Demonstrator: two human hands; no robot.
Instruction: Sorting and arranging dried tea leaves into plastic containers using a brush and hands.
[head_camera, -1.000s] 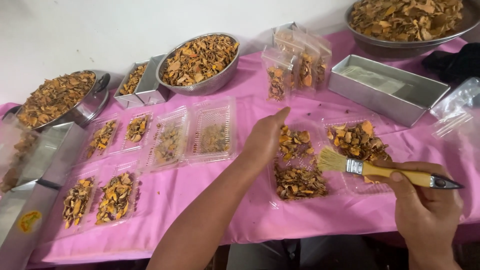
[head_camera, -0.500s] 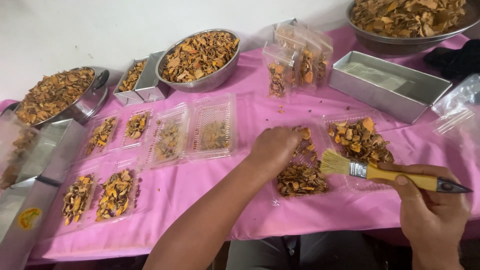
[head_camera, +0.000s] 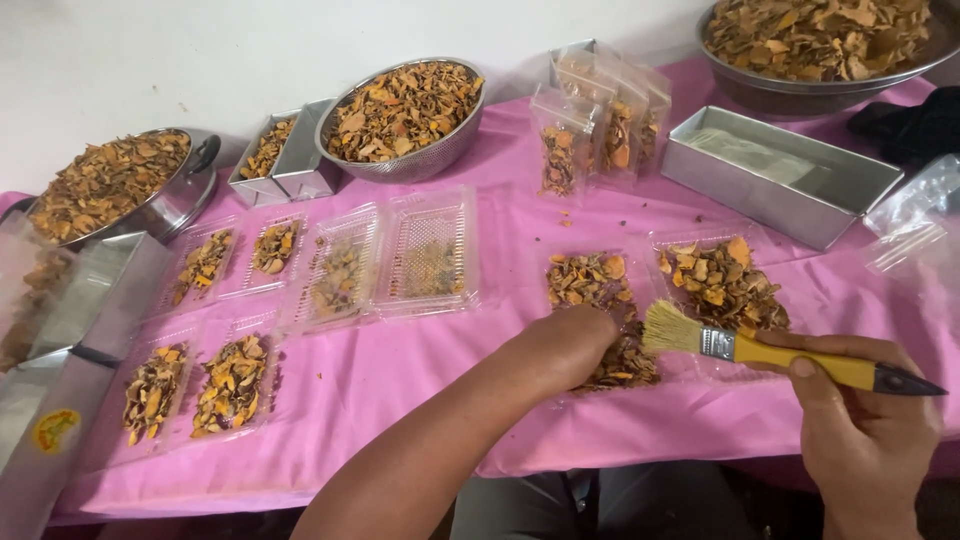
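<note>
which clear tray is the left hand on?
The near-centre clear tray of dried orange pieces: the left hand rests on it. The neighbouring tray lies just beyond the brush, untouched.

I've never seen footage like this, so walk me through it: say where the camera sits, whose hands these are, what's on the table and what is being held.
There is no machine here. The camera sits on a person's head and looks down at their own two bare hands. The left hand reaches across and rests on a clear tray of dried orange-brown chips. The right hand holds a brush with a yellow handle, its bristles pointing at that tray. The table wears a pink cloth. On it lie more clear trays, some filled with the same chips, some closed. Farther back stand metal bowls heaped with chips, a metal pan and small clear bags standing upright with chips inside.
</note>
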